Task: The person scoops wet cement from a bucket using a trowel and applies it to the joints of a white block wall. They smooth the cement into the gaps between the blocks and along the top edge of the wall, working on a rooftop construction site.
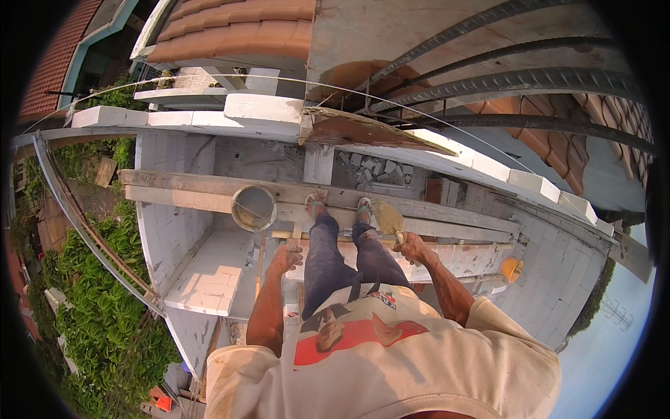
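A crusted trowel [386, 217] is grasped by the right hand [414, 249]; the left hand [285, 258] is loosely curled. A round bucket [251, 227] is carried by rough planks [174, 197]; the shirt [447, 363] is printed.

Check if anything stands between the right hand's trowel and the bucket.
In this view, the left foot and right foot stand between trowel and bucket; whether the trowel is above them, I cannot tell.

- The right hand [414, 248] hid part of the trowel [386, 216] from me.
- I couldn't identify what the bucket [235, 209] held, near the left end of the planks [178, 199].
- My view's edge cut off the rebars [516, 82].
- Blocks [380, 167] past the planks' far edge were too small to count.
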Demonstrator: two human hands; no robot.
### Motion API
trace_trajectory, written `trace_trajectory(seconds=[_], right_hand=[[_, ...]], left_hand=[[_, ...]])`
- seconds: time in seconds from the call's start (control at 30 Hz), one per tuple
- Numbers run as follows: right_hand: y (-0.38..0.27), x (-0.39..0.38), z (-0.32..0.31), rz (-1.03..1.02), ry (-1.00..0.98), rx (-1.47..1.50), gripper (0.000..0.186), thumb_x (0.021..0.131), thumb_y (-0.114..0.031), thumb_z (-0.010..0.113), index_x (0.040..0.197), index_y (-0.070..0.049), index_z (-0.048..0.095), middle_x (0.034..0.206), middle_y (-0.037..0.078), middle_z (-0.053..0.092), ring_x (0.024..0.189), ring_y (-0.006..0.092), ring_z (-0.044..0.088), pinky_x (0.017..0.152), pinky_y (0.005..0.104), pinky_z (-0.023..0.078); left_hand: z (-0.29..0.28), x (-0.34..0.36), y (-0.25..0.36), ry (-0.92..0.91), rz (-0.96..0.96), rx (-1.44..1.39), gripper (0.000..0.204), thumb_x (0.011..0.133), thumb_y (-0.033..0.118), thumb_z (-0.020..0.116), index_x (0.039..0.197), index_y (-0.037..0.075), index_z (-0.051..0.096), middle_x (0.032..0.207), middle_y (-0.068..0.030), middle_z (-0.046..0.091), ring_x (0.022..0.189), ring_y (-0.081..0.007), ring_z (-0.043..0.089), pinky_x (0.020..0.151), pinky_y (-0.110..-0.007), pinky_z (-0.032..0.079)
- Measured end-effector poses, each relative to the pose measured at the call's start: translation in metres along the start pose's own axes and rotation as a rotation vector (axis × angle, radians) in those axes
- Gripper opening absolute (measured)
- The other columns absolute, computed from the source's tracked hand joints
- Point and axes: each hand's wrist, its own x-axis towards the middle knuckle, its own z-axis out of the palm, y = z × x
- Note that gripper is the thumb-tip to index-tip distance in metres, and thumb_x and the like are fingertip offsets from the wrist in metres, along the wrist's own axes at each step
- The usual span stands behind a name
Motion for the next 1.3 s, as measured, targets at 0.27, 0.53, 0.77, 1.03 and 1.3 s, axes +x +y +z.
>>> trace_trajectory(seconds=[0.27, 0.53, 0.77, 1.03, 1.3], right_hand=[[0.078, 0.000, 0.009, -0.022, 0.170, 0.145, 0.030, 0.083, -0.025, 0.075, 0.090, -0.003, 0.056, 0.065, 0.009, 0.057, 0.052, 0.0212, 0.058, 0.043, 0.0379, 0.047], [0.157, -0.035, 0.045, 0.127, 0.209, 0.505, 0.034, 0.083, -0.028, 0.076, 0.095, 0.000, 0.061, 0.064, 0.011, 0.060, 0.055, 0.0222, 0.060, 0.045, 0.0407, 0.047], [0.261, -0.036, 0.131, 0.289, 0.328, 0.660, 0.039, 0.078, -0.023, 0.074, 0.107, 0.002, 0.067, 0.085, 0.017, 0.072, 0.075, 0.0273, 0.070, 0.060, 0.0405, 0.056], [0.297, -0.071, 0.144, 0.361, 0.291, 0.990, 0.052, 0.078, -0.029, 0.080, 0.110, 0.007, 0.062, 0.076, 0.016, 0.069, 0.074, 0.0274, 0.069, 0.064, 0.0418, 0.054], [0.315, -0.055, 0.139, 0.319, 0.386, 1.172, 0.042, 0.077, -0.025, 0.079, 0.101, 0.006, 0.064, 0.067, 0.011, 0.064, 0.056, 0.0218, 0.063, 0.050, 0.0392, 0.050]], left_hand=[[-0.013, -0.013, 0.041, 0.007, 0.239, 0.312, 0.012, 0.086, 0.012, 0.068, 0.080, 0.004, 0.061, 0.071, -0.0060, 0.065, 0.058, -0.0129, 0.063, 0.053, -0.030, 0.055], [0.013, 0.003, 0.064, -0.079, 0.274, 0.445, 0.021, 0.082, 0.010, 0.063, 0.099, -0.001, 0.064, 0.082, -0.0058, 0.064, 0.066, -0.0141, 0.063, 0.058, -0.031, 0.056], [0.142, -0.018, 0.143, -0.033, 0.389, 1.074, 0.045, 0.076, 0.008, 0.058, 0.119, -0.007, 0.060, 0.101, -0.0118, 0.067, 0.080, -0.0173, 0.066, 0.065, -0.029, 0.054], [0.243, -0.010, 0.204, -0.216, 0.516, 1.065, 0.059, 0.076, 0.002, 0.062, 0.130, -0.017, 0.047, 0.111, -0.0200, 0.064, 0.095, -0.0251, 0.070, 0.079, -0.030, 0.056], [0.310, 0.018, 0.220, -0.227, 0.431, 1.094, 0.066, 0.074, -0.001, 0.069, 0.133, -0.017, 0.045, 0.121, -0.0275, 0.061, 0.096, -0.0280, 0.070, 0.081, -0.032, 0.057]])
